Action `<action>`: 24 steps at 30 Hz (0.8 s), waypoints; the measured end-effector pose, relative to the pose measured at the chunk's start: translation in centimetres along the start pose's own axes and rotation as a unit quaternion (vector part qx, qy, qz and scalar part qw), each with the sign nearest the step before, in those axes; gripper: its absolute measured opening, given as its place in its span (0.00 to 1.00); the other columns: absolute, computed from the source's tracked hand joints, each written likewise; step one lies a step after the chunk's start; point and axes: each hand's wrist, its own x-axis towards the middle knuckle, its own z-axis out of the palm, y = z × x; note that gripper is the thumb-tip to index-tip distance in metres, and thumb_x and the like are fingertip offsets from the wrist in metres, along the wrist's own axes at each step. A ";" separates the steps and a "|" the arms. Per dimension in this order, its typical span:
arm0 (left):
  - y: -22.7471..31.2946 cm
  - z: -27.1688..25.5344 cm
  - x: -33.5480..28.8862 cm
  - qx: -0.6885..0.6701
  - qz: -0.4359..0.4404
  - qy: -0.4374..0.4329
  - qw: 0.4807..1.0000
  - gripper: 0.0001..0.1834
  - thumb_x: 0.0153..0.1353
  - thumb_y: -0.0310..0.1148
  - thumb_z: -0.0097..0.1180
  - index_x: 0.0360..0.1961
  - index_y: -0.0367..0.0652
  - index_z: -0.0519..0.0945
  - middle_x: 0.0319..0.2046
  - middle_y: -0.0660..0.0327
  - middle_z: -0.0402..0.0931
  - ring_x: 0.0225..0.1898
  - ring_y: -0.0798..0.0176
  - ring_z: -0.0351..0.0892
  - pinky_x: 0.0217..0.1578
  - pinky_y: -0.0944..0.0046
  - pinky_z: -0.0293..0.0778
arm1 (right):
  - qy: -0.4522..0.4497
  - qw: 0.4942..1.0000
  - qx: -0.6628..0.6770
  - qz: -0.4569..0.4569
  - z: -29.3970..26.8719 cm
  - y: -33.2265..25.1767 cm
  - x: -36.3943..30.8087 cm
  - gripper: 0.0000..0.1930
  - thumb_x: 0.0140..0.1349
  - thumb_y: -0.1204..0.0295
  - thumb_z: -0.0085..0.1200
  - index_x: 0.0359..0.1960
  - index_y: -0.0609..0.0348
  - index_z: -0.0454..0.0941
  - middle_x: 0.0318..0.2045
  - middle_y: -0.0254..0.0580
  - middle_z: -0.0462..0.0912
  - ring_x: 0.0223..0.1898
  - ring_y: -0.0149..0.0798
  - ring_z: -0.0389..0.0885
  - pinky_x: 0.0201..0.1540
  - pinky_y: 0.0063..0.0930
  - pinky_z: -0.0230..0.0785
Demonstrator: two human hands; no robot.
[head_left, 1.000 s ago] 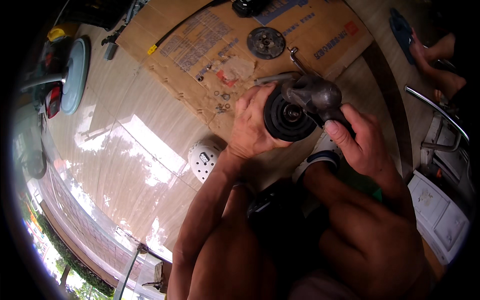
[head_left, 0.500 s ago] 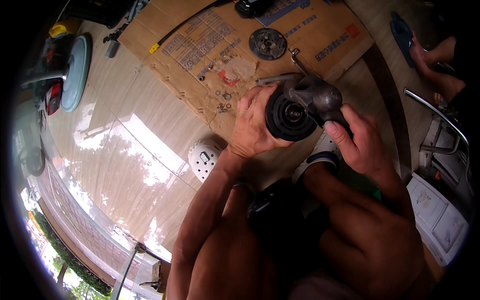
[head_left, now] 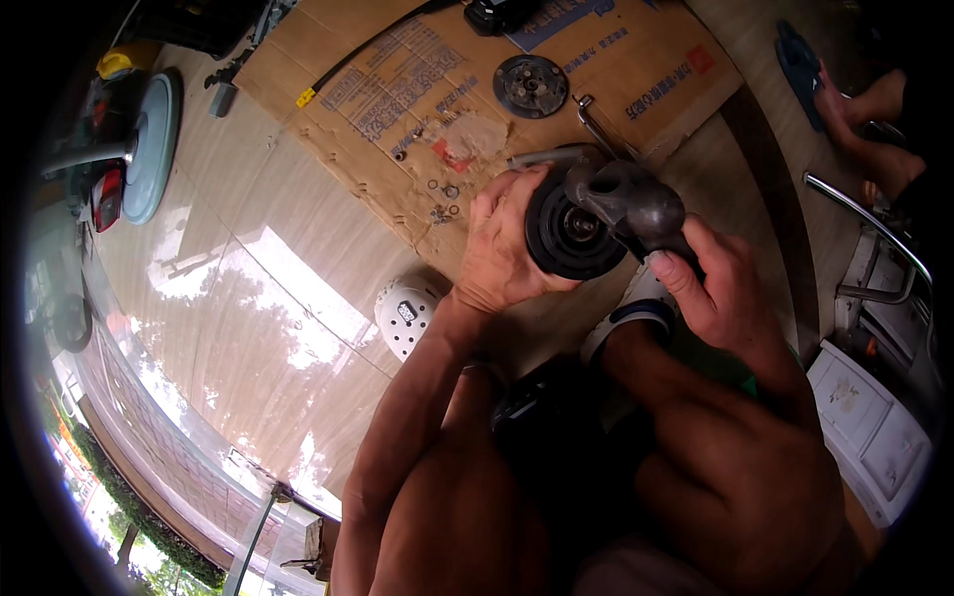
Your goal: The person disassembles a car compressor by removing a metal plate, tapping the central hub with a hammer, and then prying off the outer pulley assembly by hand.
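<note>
Black and round, the pulley [head_left: 574, 230] sits between both hands above the cardboard [head_left: 417, 89] spread on the tiled floor [head_left: 248, 298]. The left hand [head_left: 502, 248] is wrapped around the pulley's left rim, fingers curled over its edge and thumb under it, clamped firmly. The right hand [head_left: 720, 288] grips a dark metal tool [head_left: 628, 204] whose head rests against the pulley's hub; its fingers are closed tight on the handle. The two hands are close together, nearly touching across the part.

By its look the pulley is cast or pressed steel: I would judge it heavy for its size, quite stiff, and unlikely to be harmed by a firm grip. The grooved rim gives good purchase, so the outer edge is the place to hold it, as the left hand does, keeping fingers out of the centre where the tool bears. Any grease would make the face slippery; I cannot tell whether there is any.

On the cardboard lie a grey disc [head_left: 530, 85], small washers [head_left: 442, 199] and a wrench [head_left: 596, 119], all apart from the hands. A white perforated shoe [head_left: 404, 315] lies on the floor just beside the left wrist. Another person's foot [head_left: 860, 104] shows at the upper right, well apart.
</note>
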 end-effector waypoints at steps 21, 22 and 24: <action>-0.2 0.1 -0.2 -0.010 -0.029 -0.016 0.999 0.63 0.26 0.44 0.83 0.69 0.39 0.66 0.61 0.54 0.73 0.66 0.45 0.66 0.66 0.51 0.61 | -0.067 0.993 -0.023 0.098 -0.8 -0.4 0.6 0.15 0.72 0.64 0.55 0.33 0.63 0.72 0.20 0.54 0.77 0.21 0.53 0.78 0.25 0.42 0.65; -0.2 -0.1 -0.3 -0.006 -0.029 -0.015 0.999 0.62 0.27 0.44 0.83 0.69 0.39 0.66 0.61 0.54 0.73 0.66 0.45 0.66 0.66 0.51 0.61 | -0.079 0.988 -0.001 0.132 -0.8 -0.5 0.3 0.14 0.72 0.63 0.54 0.35 0.63 0.73 0.21 0.52 0.78 0.21 0.52 0.79 0.26 0.40 0.67; -0.2 -0.4 -0.6 0.001 -0.033 -0.015 0.999 0.62 0.27 0.44 0.83 0.68 0.39 0.67 0.61 0.54 0.73 0.66 0.45 0.66 0.66 0.51 0.61 | -0.093 0.982 0.025 0.163 -0.9 -0.4 -0.6 0.14 0.72 0.63 0.54 0.37 0.64 0.75 0.22 0.51 0.78 0.22 0.51 0.79 0.27 0.39 0.68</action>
